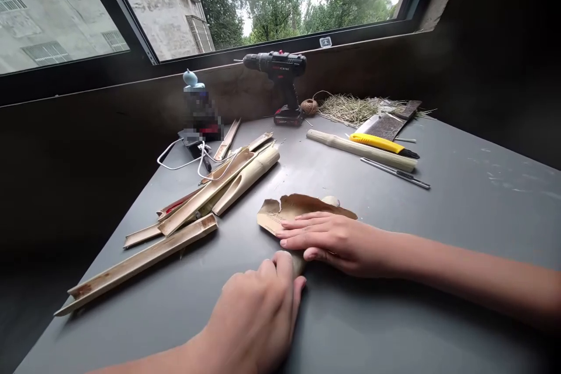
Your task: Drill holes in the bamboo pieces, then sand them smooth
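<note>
A bamboo piece point(299, 263) lies mostly hidden under my hands, its pale rounded far end showing past a torn sheet of sandpaper point(269, 221). The sheet is brown, with faint print on its back and a ragged edge. My left hand point(263, 304) is closed round the near end of the bamboo, thumb along its side. Over the sheet lies my right hand point(337, 242), its fingers together and pressing the sandpaper onto the bamboo, with the thumb on the near side. Its palm hides much of both.
Split bamboo pieces point(188, 245) are heaped on the left, beside a white cable point(204, 155). A cordless drill point(280, 82), twine ball point(309, 106) and straw point(350, 108) stand at the back. A bamboo stick point(359, 151), yellow utility knife point(381, 143) and broad blade point(385, 125) lie right.
</note>
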The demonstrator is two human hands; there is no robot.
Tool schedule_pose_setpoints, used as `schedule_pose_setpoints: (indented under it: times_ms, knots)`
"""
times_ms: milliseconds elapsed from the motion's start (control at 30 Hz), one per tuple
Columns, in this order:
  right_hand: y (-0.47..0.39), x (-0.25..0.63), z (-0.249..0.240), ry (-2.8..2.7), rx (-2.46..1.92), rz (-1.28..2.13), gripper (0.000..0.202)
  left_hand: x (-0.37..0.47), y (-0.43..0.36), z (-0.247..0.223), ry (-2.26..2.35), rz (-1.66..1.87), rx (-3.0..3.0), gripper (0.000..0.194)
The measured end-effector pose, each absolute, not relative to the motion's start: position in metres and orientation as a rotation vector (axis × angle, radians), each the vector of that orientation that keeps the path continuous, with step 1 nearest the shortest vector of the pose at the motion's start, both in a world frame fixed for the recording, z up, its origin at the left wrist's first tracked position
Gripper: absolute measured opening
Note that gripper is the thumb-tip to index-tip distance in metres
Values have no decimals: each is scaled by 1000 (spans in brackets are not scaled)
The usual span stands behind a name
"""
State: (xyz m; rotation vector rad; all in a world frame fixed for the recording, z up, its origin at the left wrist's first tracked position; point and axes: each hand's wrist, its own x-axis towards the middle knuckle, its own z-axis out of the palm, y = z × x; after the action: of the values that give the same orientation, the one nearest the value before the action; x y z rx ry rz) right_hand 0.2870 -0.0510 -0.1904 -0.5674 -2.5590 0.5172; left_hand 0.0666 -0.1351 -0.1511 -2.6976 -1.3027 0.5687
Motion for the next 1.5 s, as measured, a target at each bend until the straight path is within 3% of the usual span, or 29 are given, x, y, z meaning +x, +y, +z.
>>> schedule_pose_setpoints:
  times_ms: [167,367,600,733,867,967,1133,1267,1400,1500]
  knots:
    - [-41,296,-192,-2436,-800,444,40,65,-120,-139,-1530,620,-2871,34]
    - [-48,292,-193,-2497,-649,489,40,62,-106,-131,-1697,532,-3029,33]
    - [-37,298,-189,-2481,-562,454,40,61,-91,-127,-2125,297,-3262,30]
    - [-34,301,-192,-2361,-760,419,40,62,-89,-130,-2329,180,-3374,33]
    - [-36,299,-192,-2420,-589,495,41,59,-89,-139,-2402,36,-3495,36]
    - [-36,299,-191,-2371,-701,467,41,57,-89,-148,-2485,-70,-3571,39]
    - [-37,298,-188,-2439,-530,546,42,55,-89,-161,-2390,-468,-3635,42]
    - [-36,300,-188,-2330,-709,503,42,55,-89,-162,-2645,-363,-3628,46]
    - [-38,297,-188,-2403,-504,581,43,54,-88,-163,-2482,-501,-3614,46]
    - [-38,297,-188,-2345,-662,513,43,53,-86,-165,-2548,-399,-3616,47]
